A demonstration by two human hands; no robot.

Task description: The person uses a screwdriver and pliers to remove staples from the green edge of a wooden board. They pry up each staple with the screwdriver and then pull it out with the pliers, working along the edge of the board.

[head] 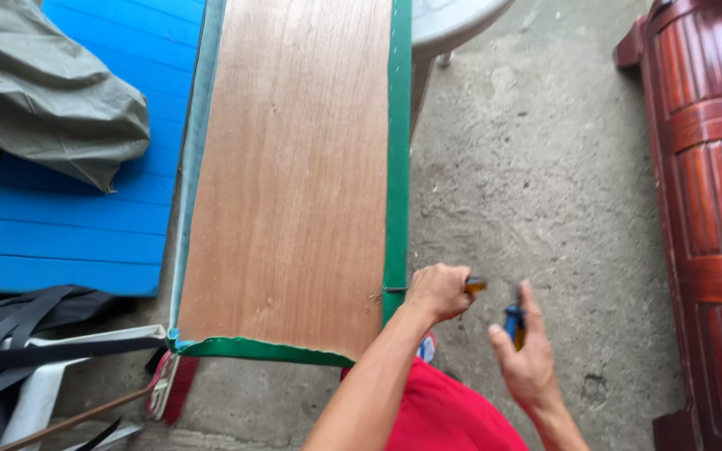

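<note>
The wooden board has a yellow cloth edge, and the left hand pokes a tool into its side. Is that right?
Not quite. The head view shows the cloth edge on the wooden board is green, not yellow. The rest holds: the left hand presses an amber-handled tool against the board's side.

board [290,175]: matt wood | edging [397,167]: green cloth | floor [536,184]: rough concrete
</note>
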